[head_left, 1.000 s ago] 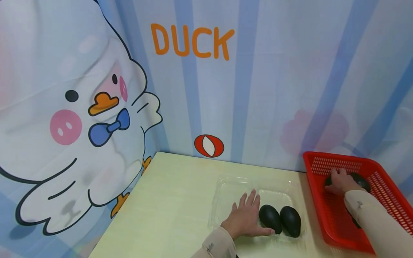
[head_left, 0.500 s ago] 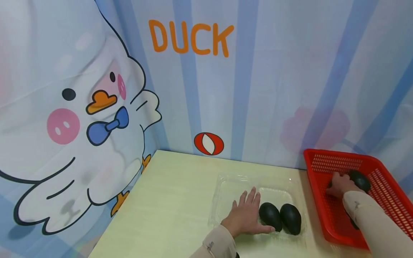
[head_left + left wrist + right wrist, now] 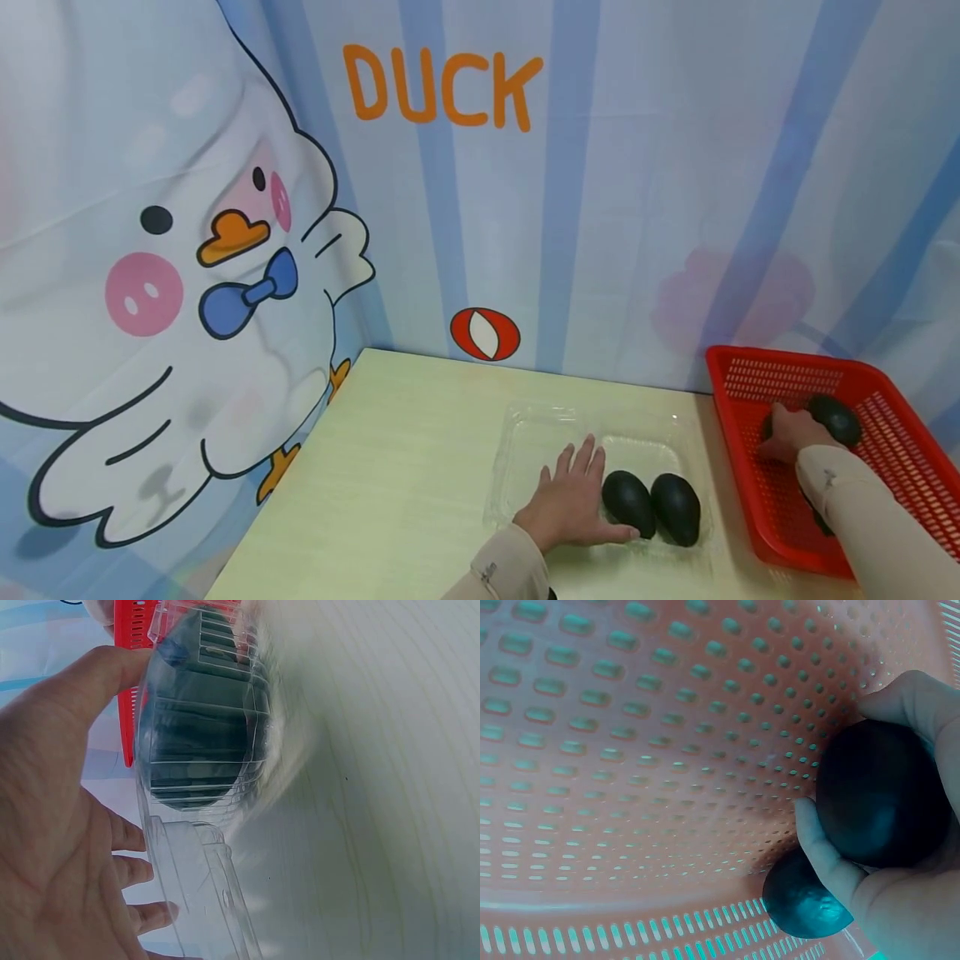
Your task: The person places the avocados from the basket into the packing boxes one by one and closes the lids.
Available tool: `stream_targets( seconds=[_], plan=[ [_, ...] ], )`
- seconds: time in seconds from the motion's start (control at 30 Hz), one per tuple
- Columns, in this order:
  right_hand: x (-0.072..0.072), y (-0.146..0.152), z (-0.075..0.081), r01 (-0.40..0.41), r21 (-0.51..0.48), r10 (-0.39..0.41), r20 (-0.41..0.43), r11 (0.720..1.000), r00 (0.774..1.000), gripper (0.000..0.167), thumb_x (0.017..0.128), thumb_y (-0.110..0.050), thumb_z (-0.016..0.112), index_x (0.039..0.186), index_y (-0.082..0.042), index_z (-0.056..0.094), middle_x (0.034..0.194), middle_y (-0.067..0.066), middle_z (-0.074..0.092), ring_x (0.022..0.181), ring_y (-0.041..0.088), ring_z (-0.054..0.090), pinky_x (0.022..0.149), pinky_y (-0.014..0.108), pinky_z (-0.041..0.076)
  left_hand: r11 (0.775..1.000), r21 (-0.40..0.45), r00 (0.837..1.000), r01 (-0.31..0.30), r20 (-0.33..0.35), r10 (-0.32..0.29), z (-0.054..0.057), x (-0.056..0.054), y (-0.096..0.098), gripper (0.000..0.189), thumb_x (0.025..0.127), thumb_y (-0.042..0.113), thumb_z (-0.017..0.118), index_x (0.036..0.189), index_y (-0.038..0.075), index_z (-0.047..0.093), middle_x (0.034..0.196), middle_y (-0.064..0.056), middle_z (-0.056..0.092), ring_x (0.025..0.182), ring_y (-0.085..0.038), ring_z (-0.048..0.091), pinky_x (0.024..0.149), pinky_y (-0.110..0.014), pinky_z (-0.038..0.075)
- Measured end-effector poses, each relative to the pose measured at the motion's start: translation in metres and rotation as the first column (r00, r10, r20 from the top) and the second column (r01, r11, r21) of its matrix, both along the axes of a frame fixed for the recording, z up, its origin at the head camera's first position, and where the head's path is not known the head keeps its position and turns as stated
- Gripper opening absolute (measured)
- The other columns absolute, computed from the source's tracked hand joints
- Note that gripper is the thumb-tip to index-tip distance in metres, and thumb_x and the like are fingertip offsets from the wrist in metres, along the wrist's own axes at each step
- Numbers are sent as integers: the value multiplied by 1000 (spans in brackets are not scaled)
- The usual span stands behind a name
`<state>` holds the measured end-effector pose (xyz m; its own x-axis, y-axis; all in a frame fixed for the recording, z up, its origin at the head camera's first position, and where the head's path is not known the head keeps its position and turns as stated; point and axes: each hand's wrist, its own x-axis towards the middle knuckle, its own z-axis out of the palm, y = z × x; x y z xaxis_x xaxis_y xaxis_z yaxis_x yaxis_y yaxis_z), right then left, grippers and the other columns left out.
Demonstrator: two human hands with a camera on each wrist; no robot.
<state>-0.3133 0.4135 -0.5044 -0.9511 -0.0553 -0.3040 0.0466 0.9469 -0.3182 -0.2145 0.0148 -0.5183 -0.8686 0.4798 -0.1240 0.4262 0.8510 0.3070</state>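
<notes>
My right hand (image 3: 795,435) is inside the red plastic basket (image 3: 772,533) at the right. Its fingers and thumb curl round a dark avocado (image 3: 881,795), best seen in the right wrist view. A second avocado (image 3: 835,420) lies beside that hand, and another dark shape (image 3: 819,517) is mostly hidden by the sleeve. My left hand (image 3: 566,506) spreads its fingers over the left part of a clear plastic clamshell container (image 3: 641,454); in the left wrist view its thumb touches the rim. Two avocados (image 3: 628,504) lie side by side in the container's right half.
The container and basket stand on a pale wood-grain table (image 3: 390,467). Behind it hangs a blue striped curtain (image 3: 495,217) with a printed duck (image 3: 247,392). The basket's perforated walls rise around the right hand.
The right hand has shifted slightly within the basket, and more of the neighbouring avocado shows. The left hand keeps its place on the container. The head view has tilted slightly.
</notes>
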Motion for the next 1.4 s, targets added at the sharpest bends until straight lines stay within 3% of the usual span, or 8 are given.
stream_targets(
  seconds=[0.13,0.4,0.73,1.03,1.27,1.4],
  plan=[
    [0,-2,2,-29,-16,29,-11,999,1000,75,84,-29,79,123,18,35,107,44,52,92,53,59,74,59,51,1000,11,1000,-3,9,3,1,0,-2,115,79,83,61,164,18,19,171,3,9,154,-28,23,111,-59,38],
    [-1,-6,8,-35,14,35,-21,999,999,81,83,-32,81,125,19,35,106,42,54,91,51,60,74,59,52,1000,4,1000,-1,5,1,2,-2,-3,115,79,82,60,164,18,18,171,3,9,154,-28,22,112,-59,38],
    [1,-4,1,-33,41,34,-40,999,999,72,78,-32,84,114,14,41,93,31,59,80,40,61,69,55,52,1000,6,1000,0,30,0,4,0,-1,114,79,82,62,164,19,19,171,3,9,154,-27,23,112,-58,37],
    [6,-2,-2,-31,29,31,-6,999,999,77,78,-36,83,119,14,41,97,30,60,82,37,61,71,54,52,1000,9,999,4,41,-4,1,3,0,114,78,82,62,164,19,20,171,4,9,154,-26,23,112,-59,38],
    [6,-2,5,-46,58,45,8,997,999,78,78,-42,83,116,13,43,97,28,59,83,37,59,73,54,51,1000,1,1000,2,27,-2,2,1,-1,114,78,83,61,164,20,19,171,4,9,154,-25,22,113,-58,37],
    [7,-4,12,-56,51,56,7,997,998,85,79,-44,82,121,16,40,101,32,59,87,40,60,76,56,52,1000,-2,1000,0,18,0,3,1,-1,114,78,83,61,164,20,20,171,4,10,154,-25,22,113,-58,37]
  ],
)
